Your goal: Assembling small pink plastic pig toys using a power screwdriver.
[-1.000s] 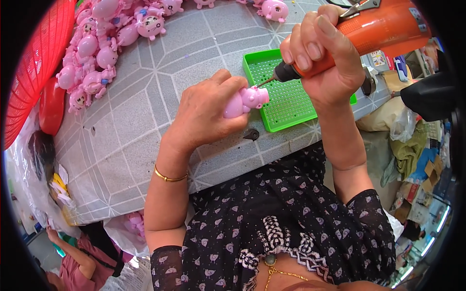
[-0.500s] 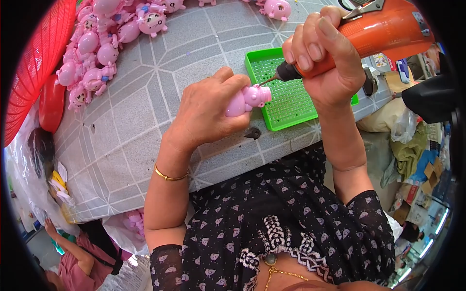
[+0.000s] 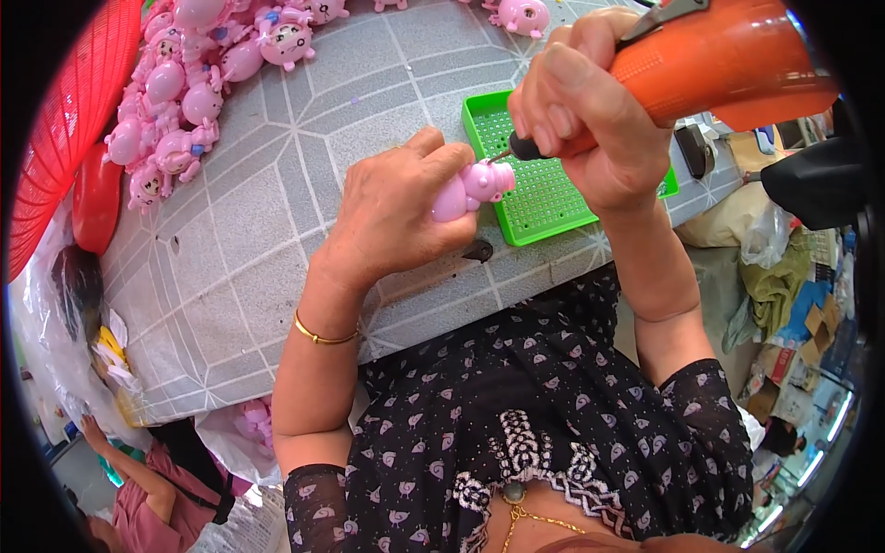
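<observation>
A small pink plastic toy figure (image 3: 452,200) lies in my left hand (image 3: 392,210), whose fingers are closed round its body while the head end pokes out to the right. My right hand (image 3: 604,120) grips an orange electric screwdriver (image 3: 714,66) with a black nose. Its thin metal bit slants down to the left, and the tip meets the toy near a small knob on its upper side. Behind both hands sits a shallow green perforated tray (image 3: 553,198); what it holds is too small to make out. A small black piece (image 3: 477,251) rests on the table below the toy.
Pink toy figures (image 3: 175,97) are heaped at the table's far left, beside a red mesh basket (image 3: 69,101). Another pink toy (image 3: 521,17) lies at the far edge. A black object (image 3: 693,150) stands right of the tray. Another person (image 3: 152,493) is at lower left.
The screwdriver and my right hand have shifted slightly left and closer to the toy. My left hand and the toy have hardly moved.
</observation>
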`<state>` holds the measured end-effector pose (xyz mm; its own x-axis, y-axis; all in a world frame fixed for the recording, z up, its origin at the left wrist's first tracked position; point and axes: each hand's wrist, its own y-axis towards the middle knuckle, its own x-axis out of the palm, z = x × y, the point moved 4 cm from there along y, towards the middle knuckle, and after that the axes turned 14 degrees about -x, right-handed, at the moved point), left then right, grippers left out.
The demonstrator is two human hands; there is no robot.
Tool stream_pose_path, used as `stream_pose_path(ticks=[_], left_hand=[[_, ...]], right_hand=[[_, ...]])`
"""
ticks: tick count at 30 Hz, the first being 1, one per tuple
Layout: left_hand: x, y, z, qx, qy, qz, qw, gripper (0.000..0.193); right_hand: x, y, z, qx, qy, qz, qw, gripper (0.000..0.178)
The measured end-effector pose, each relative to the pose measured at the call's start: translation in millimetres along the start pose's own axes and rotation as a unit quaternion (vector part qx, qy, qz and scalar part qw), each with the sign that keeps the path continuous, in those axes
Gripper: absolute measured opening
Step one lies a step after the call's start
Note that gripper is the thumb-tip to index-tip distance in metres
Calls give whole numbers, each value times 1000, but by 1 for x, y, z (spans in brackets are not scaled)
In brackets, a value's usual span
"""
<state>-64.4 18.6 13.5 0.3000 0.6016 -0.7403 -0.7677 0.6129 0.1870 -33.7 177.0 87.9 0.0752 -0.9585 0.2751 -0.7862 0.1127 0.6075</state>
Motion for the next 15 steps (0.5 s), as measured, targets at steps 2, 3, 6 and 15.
stream_pose_path(ticks=[2, 3, 6, 15], left_hand=[[0, -1, -1, 6, -8, 1, 1000, 31], [0, 0, 0, 8, -9, 0, 1000, 31], [-1, 0, 2, 11, -11, 2, 1000, 31], [-2, -3, 0, -42, -27, 13, 999, 34]], right_hand=[[6, 1, 1, 60, -8, 62, 996, 20], [8, 4, -2, 57, -31, 54, 996, 23], [7, 4, 1, 54, -37, 40, 997, 25], [-17, 1, 2, -26, 12, 144, 989, 14]])
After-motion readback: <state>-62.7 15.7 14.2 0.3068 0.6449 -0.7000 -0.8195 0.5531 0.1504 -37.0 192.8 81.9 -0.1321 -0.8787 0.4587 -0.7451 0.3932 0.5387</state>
